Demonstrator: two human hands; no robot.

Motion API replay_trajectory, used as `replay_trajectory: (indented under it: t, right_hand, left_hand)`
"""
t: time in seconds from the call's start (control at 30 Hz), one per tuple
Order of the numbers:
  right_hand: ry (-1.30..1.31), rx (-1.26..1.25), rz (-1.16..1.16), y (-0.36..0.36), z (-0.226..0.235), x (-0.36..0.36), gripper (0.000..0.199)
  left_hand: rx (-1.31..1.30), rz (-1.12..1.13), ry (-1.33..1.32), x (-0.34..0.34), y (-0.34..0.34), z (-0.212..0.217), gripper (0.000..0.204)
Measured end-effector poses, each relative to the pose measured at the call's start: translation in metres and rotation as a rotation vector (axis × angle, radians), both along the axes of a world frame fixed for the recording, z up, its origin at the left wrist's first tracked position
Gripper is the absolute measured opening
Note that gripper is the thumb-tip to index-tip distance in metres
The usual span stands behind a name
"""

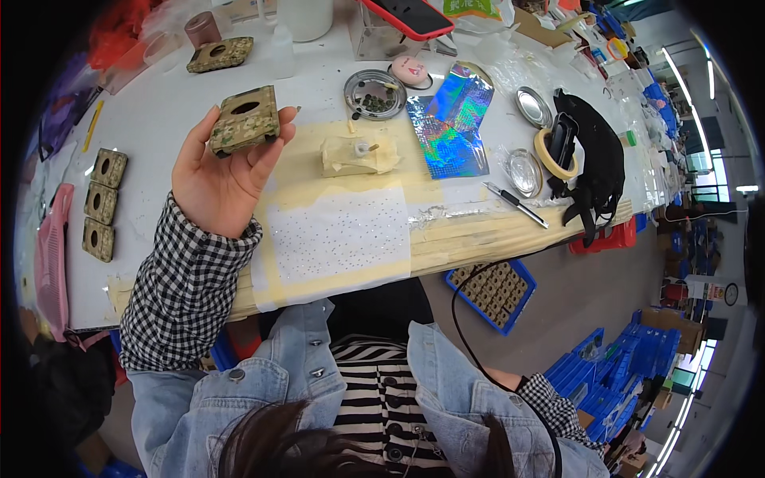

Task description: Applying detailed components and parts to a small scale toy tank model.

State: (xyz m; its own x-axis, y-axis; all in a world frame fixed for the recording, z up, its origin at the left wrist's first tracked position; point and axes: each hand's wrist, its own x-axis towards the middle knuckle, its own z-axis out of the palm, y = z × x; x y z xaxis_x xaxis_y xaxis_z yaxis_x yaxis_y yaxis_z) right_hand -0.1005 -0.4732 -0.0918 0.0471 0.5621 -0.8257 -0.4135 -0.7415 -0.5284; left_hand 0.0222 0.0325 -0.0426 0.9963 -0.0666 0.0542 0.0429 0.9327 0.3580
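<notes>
In the half-curled left hand [223, 190], above the white surface [163, 143], holds a camouflage-patterned square block [246, 129] with a round hole; cannot tell the grip of the part-hidden right hand [505, 378]

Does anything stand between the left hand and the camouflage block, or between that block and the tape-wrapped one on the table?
Nothing visible separates the left hand from the camouflage block; the hand holds it. Toward the tape-wrapped block, only the hand's own fingers show in between.
</notes>
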Motion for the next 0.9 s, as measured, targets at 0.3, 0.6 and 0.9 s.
replay_trajectory:
  t: [0.3,0.6,0.9]
  right_hand:
    - [0.027,-0.162,0.107,-0.026,-0.032,0.005,0.046]
    - [0.037,-0.234,0.152,-0.047,-0.042,0.006,0.047]
    - [0.012,-0.258,0.161,-0.048,-0.062,0.003,0.048]
  left_hand:
    - [0.031,0.045,0.018,0.005,0.004,-0.002,0.05]
    - [0.107,0.032,-0.104,0.007,0.017,-0.006,0.056]
    - [-0.003,-0.025,-0.116,0.01,0.016,-0.005,0.052]
